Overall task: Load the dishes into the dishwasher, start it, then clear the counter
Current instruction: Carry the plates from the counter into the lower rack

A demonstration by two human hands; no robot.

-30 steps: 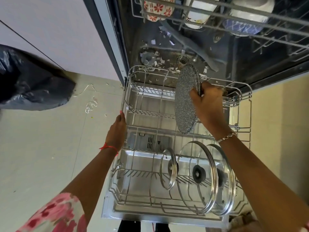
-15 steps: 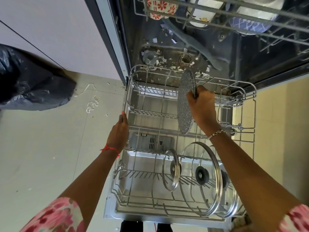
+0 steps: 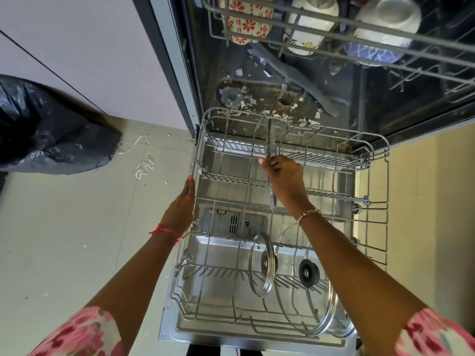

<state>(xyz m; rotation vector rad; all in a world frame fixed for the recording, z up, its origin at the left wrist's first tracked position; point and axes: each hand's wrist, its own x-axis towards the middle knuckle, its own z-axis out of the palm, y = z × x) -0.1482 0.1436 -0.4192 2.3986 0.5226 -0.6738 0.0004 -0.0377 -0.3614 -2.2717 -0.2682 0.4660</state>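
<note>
The dishwasher's lower rack [image 3: 375,147] is pulled out over the open door [image 3: 205,255]. My right hand [image 3: 285,178] grips a grey speckled plate [image 3: 271,140], held on edge among the rack's back tines. My left hand [image 3: 183,204] rests flat against the rack's left rim. Two or three glass lids stand upright at the rack's front: a small lid [image 3: 262,265] and a large lid [image 3: 308,286] beside it. The upper rack [image 3: 334,24] holds a red-flowered cup [image 3: 244,24], a white cup [image 3: 311,19] and bowls.
White and brown scraps litter the dishwasher floor [image 3: 257,98] around the filter. A black rubbish bag [image 3: 46,129] lies on the tiled floor at left, near spilled debris [image 3: 144,165]. Cabinet fronts close off the upper left.
My right hand has turned the speckled plate from face-on to edge-on and moved it down and back into the rack. My left hand stays on the rack's rim.
</note>
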